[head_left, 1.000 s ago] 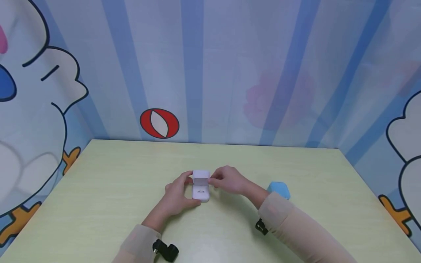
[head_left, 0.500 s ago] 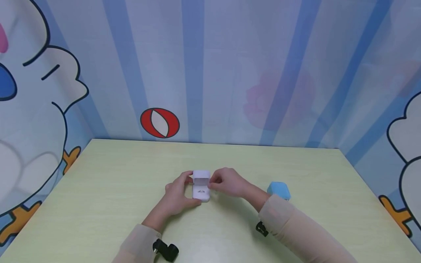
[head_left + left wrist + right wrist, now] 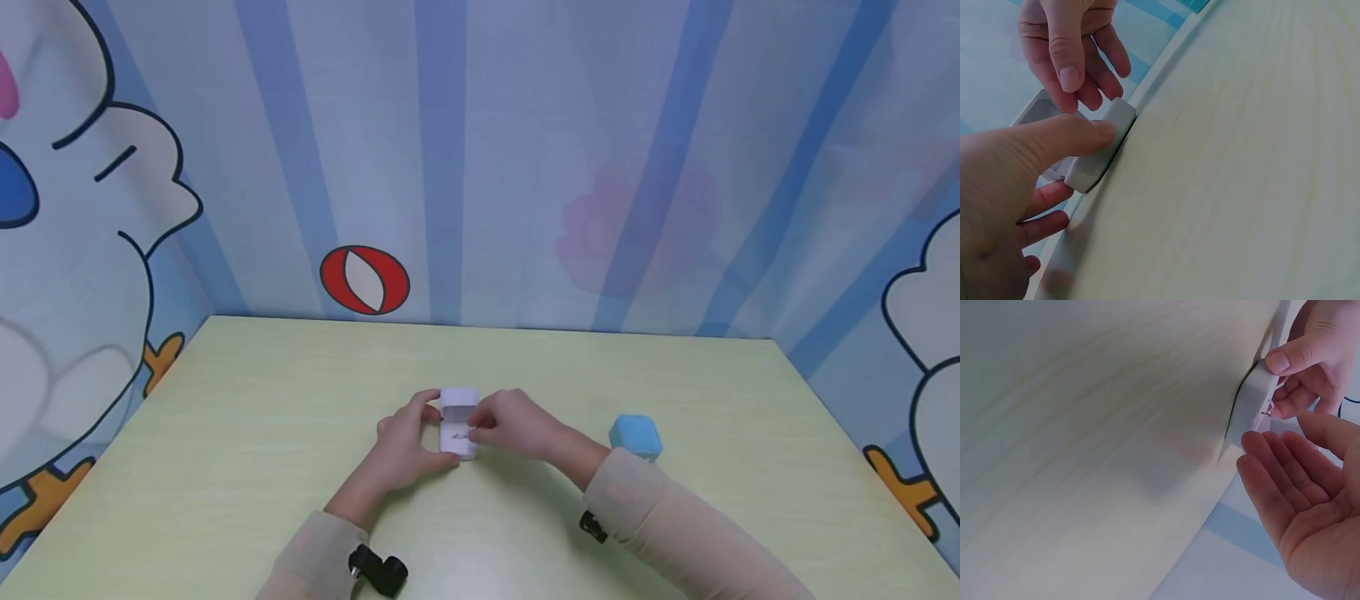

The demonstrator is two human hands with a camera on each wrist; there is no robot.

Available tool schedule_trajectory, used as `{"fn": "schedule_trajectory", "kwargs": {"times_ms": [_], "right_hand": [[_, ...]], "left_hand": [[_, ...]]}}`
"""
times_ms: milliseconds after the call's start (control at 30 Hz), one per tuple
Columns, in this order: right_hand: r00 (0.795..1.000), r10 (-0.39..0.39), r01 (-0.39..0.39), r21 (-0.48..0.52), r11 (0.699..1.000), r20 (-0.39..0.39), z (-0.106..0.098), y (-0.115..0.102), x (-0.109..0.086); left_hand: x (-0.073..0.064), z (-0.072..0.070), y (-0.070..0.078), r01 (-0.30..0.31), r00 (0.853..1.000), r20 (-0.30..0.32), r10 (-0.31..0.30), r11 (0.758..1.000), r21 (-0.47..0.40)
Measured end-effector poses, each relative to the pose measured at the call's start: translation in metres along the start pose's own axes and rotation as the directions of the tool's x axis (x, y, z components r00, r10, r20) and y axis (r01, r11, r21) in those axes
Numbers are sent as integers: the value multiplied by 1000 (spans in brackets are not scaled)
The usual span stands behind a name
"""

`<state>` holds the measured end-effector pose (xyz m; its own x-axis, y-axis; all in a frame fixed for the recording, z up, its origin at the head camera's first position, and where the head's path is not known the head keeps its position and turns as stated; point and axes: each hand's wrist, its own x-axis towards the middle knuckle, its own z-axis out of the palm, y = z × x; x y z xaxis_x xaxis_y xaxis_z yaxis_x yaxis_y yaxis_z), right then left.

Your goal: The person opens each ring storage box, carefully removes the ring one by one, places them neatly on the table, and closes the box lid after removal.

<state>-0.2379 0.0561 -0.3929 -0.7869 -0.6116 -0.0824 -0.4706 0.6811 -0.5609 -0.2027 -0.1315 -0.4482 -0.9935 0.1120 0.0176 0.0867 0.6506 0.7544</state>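
A small white ring box (image 3: 457,450) stands on the table with its lid raised. A silver ring (image 3: 1267,408) sticks up from its inside. My left hand (image 3: 405,450) grips the box from the left, its thumb on the front face and its fingers round the side and back. From the right, my right hand (image 3: 517,423) reaches over the box opening, fingertips close to the ring. In the right wrist view the right thumb and fingers are apart, with nothing between them.
A light blue box with rounded edges (image 3: 635,435) sits on the table to the right, near the right sleeve (image 3: 637,492). The pale wooden table (image 3: 300,375) ends at a blue striped curtain (image 3: 510,167) with cartoon prints.
My right hand has moved from the lid's right edge down and left, over the box opening. The left hand and the box have stayed in place.
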Motion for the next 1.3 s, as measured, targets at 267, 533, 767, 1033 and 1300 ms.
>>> {"fn": "schedule_trajectory", "kwargs": {"times_ms": [267,533,767,1033,1300], "right_hand": [[1000,-4,5,-105,994,13,5,-8,2],[1000,-6,8,-207,978,9,8,-15,1],[999,-35,30,-290,957,-11,12,-16,2],[998,-59,45,-367,929,-28,16,-17,3],[995,-82,50,-399,916,-63,19,-17,4]], "left_hand": [[2,0,1,-12,1000,-7,12,1000,4],[2,-1,1,-28,1000,-9,28,1000,11],[1,-1,1,-29,1000,-6,29,1000,9],[0,-1,2,-30,999,-10,30,999,12],[1,-1,1,-16,1000,-6,16,1000,2]]}}
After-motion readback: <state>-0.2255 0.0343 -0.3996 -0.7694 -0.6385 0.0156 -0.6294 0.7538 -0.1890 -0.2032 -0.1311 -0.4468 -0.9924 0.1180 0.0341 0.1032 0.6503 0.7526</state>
